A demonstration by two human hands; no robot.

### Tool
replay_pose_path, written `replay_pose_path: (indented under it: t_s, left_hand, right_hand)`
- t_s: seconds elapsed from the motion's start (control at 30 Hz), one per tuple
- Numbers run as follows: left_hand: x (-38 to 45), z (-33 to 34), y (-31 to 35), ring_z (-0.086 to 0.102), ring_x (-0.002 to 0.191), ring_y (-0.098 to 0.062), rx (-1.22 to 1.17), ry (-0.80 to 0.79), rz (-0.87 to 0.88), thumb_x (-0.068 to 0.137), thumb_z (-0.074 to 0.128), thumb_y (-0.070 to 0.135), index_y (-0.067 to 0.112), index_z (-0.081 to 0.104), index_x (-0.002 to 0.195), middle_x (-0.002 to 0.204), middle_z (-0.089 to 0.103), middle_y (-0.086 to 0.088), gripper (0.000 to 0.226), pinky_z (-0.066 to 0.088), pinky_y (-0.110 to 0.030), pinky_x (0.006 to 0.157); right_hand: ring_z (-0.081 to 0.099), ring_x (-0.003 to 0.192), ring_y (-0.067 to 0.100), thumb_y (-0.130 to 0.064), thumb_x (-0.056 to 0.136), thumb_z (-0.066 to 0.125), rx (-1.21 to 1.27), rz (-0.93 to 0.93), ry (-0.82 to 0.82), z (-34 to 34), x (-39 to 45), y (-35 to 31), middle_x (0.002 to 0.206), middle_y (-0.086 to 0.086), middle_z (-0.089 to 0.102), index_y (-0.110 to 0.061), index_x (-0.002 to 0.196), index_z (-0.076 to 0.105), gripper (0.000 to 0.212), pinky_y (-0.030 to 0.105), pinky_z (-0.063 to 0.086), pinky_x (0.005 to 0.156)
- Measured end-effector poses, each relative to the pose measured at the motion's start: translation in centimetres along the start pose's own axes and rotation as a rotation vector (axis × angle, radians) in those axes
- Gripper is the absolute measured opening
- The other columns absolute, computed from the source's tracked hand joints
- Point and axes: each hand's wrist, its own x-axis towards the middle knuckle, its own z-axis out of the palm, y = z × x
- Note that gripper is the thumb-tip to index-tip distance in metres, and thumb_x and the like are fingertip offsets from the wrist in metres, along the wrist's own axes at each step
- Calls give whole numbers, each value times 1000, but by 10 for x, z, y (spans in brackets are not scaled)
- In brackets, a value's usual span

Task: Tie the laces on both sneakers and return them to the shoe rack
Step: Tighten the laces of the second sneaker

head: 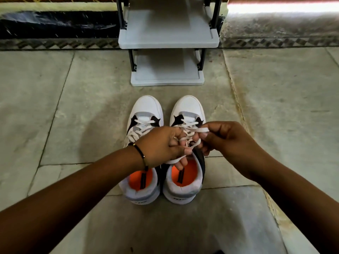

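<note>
Frame centre: left hand (163,145) and right hand (222,138) each pinch white laces (190,132) taut above right sneaker (185,153) (likely mid-knot); shoe rack (167,77) waits above.

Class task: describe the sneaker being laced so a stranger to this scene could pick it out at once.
Find the grey shoe rack on the stone floor; two white sneakers stand before it. Take the right-hand sneaker: unlike its neighbour, both hands grip its white laces.
</note>
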Motion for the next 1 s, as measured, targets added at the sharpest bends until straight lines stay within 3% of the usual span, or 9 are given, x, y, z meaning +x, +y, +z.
replay_pose_path:
  t_s: [0.17,0.33,0.43,0.5,0.63,0.73,0.87,0.93,1.0]
  left_hand:
    - [6,11,-8,64,70,-28,217,268,106,80,58,33,10,59,82,71,66,-14,23,54,-37,69]
    - [4,18,-5,54,65,-9,195,437,129,81,53,26,16,71,79,66,60,4,20,41,-11,66]
    - [1,20,4,58,68,-4,-105,371,100,84,54,7,25,68,82,71,61,5,22,46,-11,74]
    - [-3,18,12,60,65,0,-440,304,27,85,52,1,26,63,82,75,62,2,27,48,-14,64]
    - [-5,8,15,57,82,-7,-749,216,-108,89,52,16,25,61,84,80,63,7,13,44,-27,70]
    - [-2,-1,13,62,70,-6,-960,273,-97,92,46,17,21,59,79,63,67,11,18,48,-30,77]
    - [-2,-6,13,70,66,-9,-1105,393,-28,94,39,6,19,55,78,54,59,8,27,55,-37,76]
    - [-2,-6,14,68,63,-7,-1111,398,-32,95,39,8,20,56,79,52,56,9,26,57,-36,70]
    - [-2,-8,14,63,56,-5,-1020,418,-51,95,39,11,21,56,80,50,53,9,25,51,-28,60]
  right_hand:
    - [58,65,20,-12,92,48,49,8,9,1,-3,-1,73,17,64,1,86,67,24,28,51,63]
    - [61,65,17,-10,93,46,109,21,-16,7,-5,-2,77,19,65,5,84,65,26,27,54,66]
    - [62,67,20,-10,93,46,135,26,-7,9,-5,-2,77,16,66,4,86,66,25,30,55,69]
    - [63,68,23,-11,93,47,157,13,37,9,-3,0,74,14,66,-1,85,67,23,32,56,69]
    - [64,69,24,-7,92,50,217,-11,164,11,1,8,80,12,67,-4,86,67,18,34,55,63]
    - [64,76,26,-20,89,50,408,11,192,9,1,8,86,8,67,-7,81,67,23,35,53,63]
    - [65,82,21,-35,93,38,720,11,180,3,4,6,71,3,63,-13,65,58,40,35,52,76]
    - [66,73,21,-36,96,32,851,9,196,4,7,6,54,1,53,-14,61,51,46,36,52,79]
    - [58,54,17,-37,97,29,965,46,239,4,8,8,45,-1,42,-13,60,46,47,34,56,68]
